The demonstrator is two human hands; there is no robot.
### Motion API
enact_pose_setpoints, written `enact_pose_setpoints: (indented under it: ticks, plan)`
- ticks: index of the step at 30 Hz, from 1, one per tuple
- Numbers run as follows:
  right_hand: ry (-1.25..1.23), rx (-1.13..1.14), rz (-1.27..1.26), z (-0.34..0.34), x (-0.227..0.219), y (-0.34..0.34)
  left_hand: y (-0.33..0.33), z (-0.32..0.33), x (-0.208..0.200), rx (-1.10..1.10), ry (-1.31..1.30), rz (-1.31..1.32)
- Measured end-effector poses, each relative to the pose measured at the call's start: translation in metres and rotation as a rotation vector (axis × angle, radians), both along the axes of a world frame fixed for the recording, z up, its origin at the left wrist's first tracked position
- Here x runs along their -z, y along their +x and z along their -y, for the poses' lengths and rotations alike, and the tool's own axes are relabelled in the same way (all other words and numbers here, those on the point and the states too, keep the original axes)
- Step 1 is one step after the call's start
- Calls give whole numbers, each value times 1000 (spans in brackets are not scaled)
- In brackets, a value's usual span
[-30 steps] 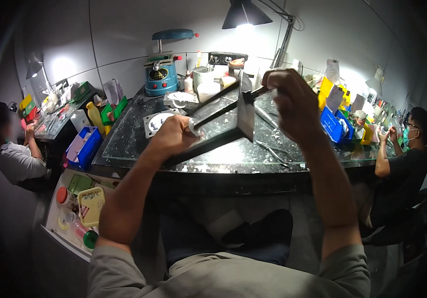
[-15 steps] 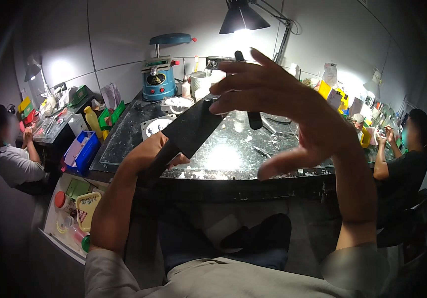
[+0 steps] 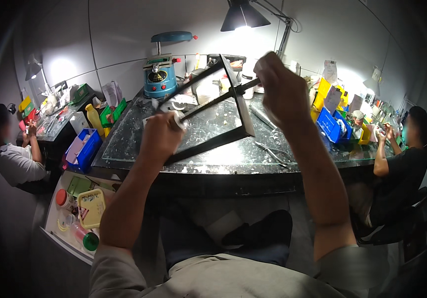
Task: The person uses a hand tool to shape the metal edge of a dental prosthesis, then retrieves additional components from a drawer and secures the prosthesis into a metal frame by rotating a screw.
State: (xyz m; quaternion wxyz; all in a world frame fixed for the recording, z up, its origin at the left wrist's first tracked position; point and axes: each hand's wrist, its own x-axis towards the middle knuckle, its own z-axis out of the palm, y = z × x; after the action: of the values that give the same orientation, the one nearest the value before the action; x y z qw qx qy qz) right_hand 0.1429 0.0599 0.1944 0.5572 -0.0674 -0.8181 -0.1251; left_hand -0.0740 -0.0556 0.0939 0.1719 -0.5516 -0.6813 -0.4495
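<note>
A black metal screw clamp, a rectangular frame with a threaded rod through its middle, is held tilted above the bench. My left hand is closed round the frame's left side, and its fingers partly hide that end. A small pale piece shows by its fingertips at the rod's end; its kind is unclear. My right hand, slightly blurred, is closed on the handle end of the rod, outside the frame's right bar. Below it, pliers lie on the dark bench.
A blue machine stands at the back left under a desk lamp. Blue bins sit to the right. An open drawer with jars juts out at lower left. One person works at left, another at right.
The clamp has turned so its open frame faces me. My right hand, open and apart before, has closed on the rod's handle. My left hand has shifted slightly right and up.
</note>
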Motion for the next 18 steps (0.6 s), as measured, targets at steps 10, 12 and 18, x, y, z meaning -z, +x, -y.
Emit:
enact_pose_setpoints:
  ticks: [10,12,18]
  plan:
    - [-159,-228,198,10,-29,17,-36,8,14,496,-276,253]
    - [-163,-490,582,12,-47,25,-30,15,11,481,-265,261]
    - [78,-561,711,5,-59,24,-30,19,2,636,-367,331]
